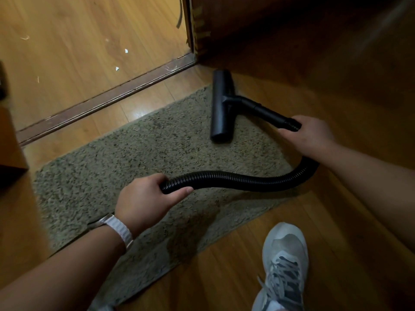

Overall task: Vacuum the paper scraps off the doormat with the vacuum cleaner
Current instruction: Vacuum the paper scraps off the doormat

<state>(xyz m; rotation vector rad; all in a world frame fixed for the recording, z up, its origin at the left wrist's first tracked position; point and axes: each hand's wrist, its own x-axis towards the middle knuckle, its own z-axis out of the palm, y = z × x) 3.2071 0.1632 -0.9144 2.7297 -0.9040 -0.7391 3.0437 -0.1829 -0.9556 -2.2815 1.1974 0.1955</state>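
A shaggy grey-green doormat (139, 158) lies on the wooden floor. The black T-shaped vacuum nozzle (221, 106) rests on the mat's far right corner. My right hand (311, 134) grips the rigid tube where it joins the ribbed black hose (242, 179). My left hand (146, 198), with a white watch strap on the wrist, grips the hose lower down, above the middle of the mat. I see no paper scraps on the mat itself. Two small white scraps (126, 51) (117, 68) lie on the lighter floor beyond the threshold.
A dark wooden threshold strip (105, 97) runs diagonally behind the mat. A door frame edge (197, 25) stands at the top centre, with dark wood to its right. My grey sneaker (283, 265) stands on the floor at the lower right. Dark furniture (11, 153) sits at the left.
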